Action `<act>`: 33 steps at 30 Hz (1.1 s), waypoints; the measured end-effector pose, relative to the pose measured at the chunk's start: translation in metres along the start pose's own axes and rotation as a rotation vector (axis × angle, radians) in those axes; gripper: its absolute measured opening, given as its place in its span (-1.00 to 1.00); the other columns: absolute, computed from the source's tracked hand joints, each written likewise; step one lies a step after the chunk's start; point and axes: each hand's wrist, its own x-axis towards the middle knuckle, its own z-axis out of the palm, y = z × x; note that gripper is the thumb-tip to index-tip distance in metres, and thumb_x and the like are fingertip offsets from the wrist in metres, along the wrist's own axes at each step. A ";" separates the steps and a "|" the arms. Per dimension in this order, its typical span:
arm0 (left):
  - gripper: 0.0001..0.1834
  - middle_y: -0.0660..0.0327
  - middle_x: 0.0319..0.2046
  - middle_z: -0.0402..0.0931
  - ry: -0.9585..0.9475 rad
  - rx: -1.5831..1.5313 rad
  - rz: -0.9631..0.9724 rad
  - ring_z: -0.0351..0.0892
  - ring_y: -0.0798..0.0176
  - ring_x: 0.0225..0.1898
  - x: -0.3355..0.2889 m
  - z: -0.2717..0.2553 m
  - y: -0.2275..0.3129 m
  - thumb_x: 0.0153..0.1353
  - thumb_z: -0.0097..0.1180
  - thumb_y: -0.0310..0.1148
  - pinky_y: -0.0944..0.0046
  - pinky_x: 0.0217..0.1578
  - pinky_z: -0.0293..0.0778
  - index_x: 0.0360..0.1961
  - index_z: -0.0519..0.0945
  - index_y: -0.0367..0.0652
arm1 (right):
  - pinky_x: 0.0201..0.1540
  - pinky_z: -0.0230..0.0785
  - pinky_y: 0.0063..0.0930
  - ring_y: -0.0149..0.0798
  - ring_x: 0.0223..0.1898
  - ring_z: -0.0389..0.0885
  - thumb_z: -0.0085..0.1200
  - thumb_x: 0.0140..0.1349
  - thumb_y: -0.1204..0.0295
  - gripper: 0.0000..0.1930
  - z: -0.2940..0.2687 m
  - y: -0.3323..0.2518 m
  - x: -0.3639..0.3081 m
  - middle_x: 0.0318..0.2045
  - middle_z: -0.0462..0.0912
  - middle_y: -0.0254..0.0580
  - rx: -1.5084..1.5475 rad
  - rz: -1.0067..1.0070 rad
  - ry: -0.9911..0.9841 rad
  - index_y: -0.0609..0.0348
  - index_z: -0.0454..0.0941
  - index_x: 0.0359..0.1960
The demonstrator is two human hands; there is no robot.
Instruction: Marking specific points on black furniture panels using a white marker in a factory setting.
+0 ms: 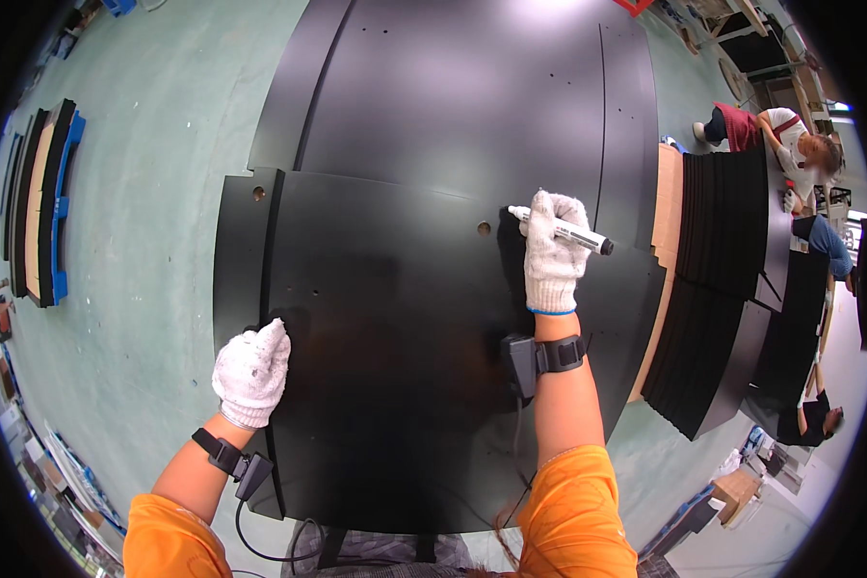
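In front of me lies a large black panel (395, 366) with small holes and one larger round hole right of its middle. My right hand (556, 255), in a white knit glove, is closed around a white marker (576, 234) with a black end pointing right. The marker's other end points left, above the panel near the round hole. My left hand (250, 371), gloved as well, is closed near the panel's left edge, over a long seam or strip there. Whether anything is in its fingers is hidden; a small dark patch shows beside them.
More black panels (453, 87) lie beyond the near one. A tall stack of black boards (713, 222) stands at the right, with people (790, 135) working past it. Another stack on a blue pallet (65, 207) sits on the green floor (154, 173) at the left.
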 end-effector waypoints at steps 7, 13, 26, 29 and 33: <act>-0.74 0.16 -0.63 0.45 0.017 -0.011 0.005 0.48 0.05 -0.58 -0.001 0.001 0.001 0.01 0.25 -0.45 0.12 -0.53 0.43 -0.21 0.62 -0.05 | -0.25 0.47 -0.57 -0.44 -0.40 0.63 0.18 0.22 0.39 -0.83 -0.001 -0.001 -0.002 -0.46 0.62 -0.28 0.065 -0.050 -0.085 0.23 0.50 -0.31; -0.75 0.16 -0.63 0.46 0.007 -0.001 0.009 0.49 0.05 -0.57 0.000 0.000 0.001 0.02 0.26 -0.45 0.12 -0.53 0.44 -0.21 0.62 -0.05 | -0.24 0.46 -0.58 -0.45 -0.40 0.63 0.18 0.22 0.39 -0.83 -0.003 0.000 0.000 -0.46 0.62 -0.29 -0.068 -0.054 -0.045 0.21 0.50 -0.30; -0.75 0.15 -0.64 0.46 0.014 -0.003 0.016 0.49 0.04 -0.58 0.000 0.001 0.002 0.02 0.25 -0.46 0.11 -0.54 0.43 -0.21 0.61 -0.07 | -0.26 0.46 -0.55 -0.45 -0.40 0.60 0.17 0.23 0.41 -0.84 0.001 -0.005 -0.003 -0.47 0.61 -0.27 0.104 -0.024 -0.072 0.24 0.49 -0.32; -0.75 0.15 -0.64 0.46 0.022 -0.005 0.023 0.49 0.04 -0.58 0.001 0.002 0.002 0.02 0.25 -0.46 0.12 -0.54 0.43 -0.21 0.61 -0.07 | -0.28 0.46 -0.57 -0.45 -0.41 0.60 0.16 0.23 0.41 -0.84 0.000 0.000 -0.001 -0.47 0.61 -0.27 0.058 -0.056 -0.069 0.24 0.49 -0.32; -0.75 0.15 -0.63 0.46 0.008 0.012 0.023 0.49 0.05 -0.58 0.001 0.001 -0.001 0.02 0.25 -0.46 0.12 -0.53 0.43 -0.21 0.61 -0.06 | -0.38 0.41 -0.58 -0.48 -0.51 0.53 0.12 0.26 0.38 -0.82 0.000 -0.001 -0.002 -0.54 0.54 -0.30 0.093 -0.014 0.052 0.22 0.44 -0.37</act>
